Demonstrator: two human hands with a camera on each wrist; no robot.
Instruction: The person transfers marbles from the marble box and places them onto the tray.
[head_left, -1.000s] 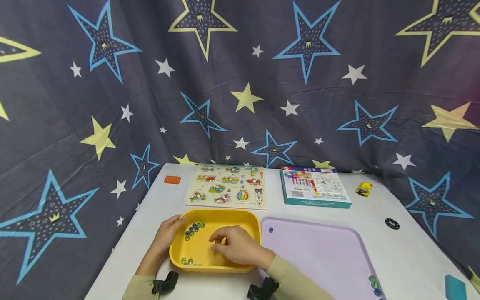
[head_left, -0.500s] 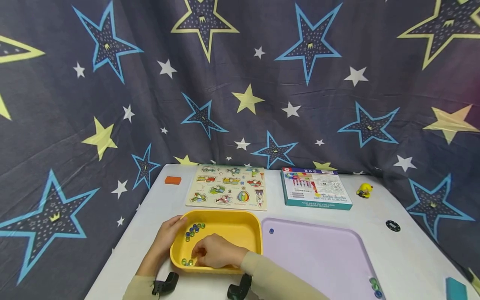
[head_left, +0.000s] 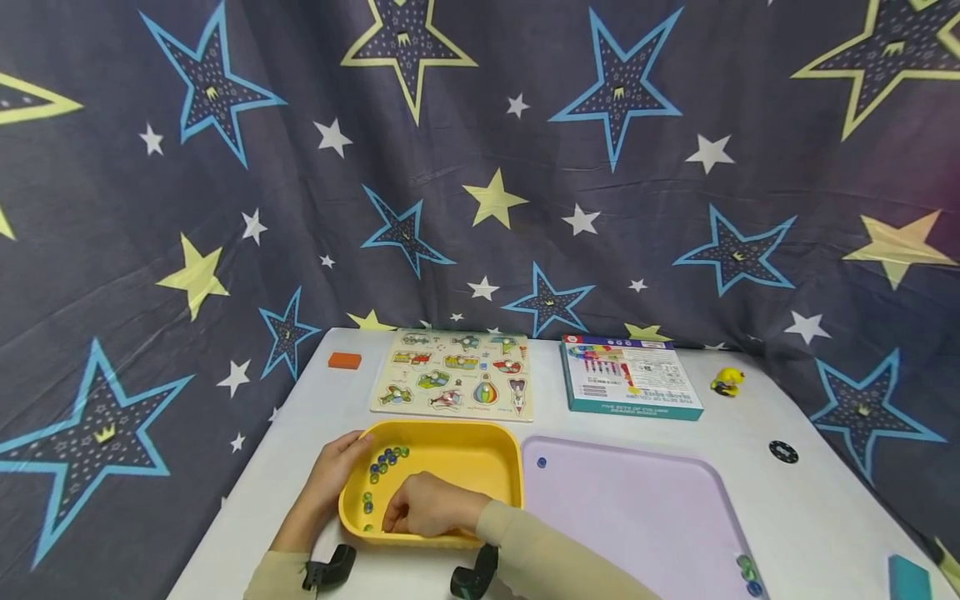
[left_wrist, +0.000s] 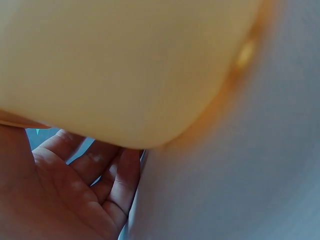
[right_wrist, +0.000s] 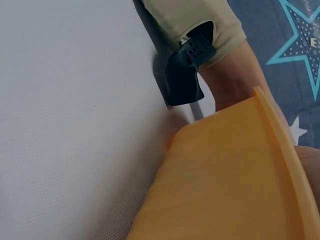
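Note:
A yellow plastic tray (head_left: 480, 450) stands on the table, several green and blue glass marbles (head_left: 384, 462) inside along its left side. My left hand (head_left: 333, 471) grips the tray's left rim, thumb over the edge; in the left wrist view its fingers (left_wrist: 125, 185) bend up against the outside wall. Inside the tray, near the front wall, my right hand (head_left: 431, 504) reaches down with bent fingers. Its fingertips are hidden, so whether it pinches a marble does not show. In the right wrist view the tray wall (right_wrist: 225, 175) covers most of this hand.
To the right lies a lilac tray (head_left: 622, 500) with one blue marble (head_left: 542, 462) and a few marbles (head_left: 748, 575) at its right edge. Behind are a puzzle board (head_left: 453, 375), a boxed game (head_left: 630, 379), an orange block (head_left: 344, 360), a yellow figure (head_left: 727, 382) and a black chip (head_left: 783, 452).
My right hand has moved left and toward the front within the yellow tray. Some marbles near the front left have shifted back along the left wall. The left hand keeps its grip.

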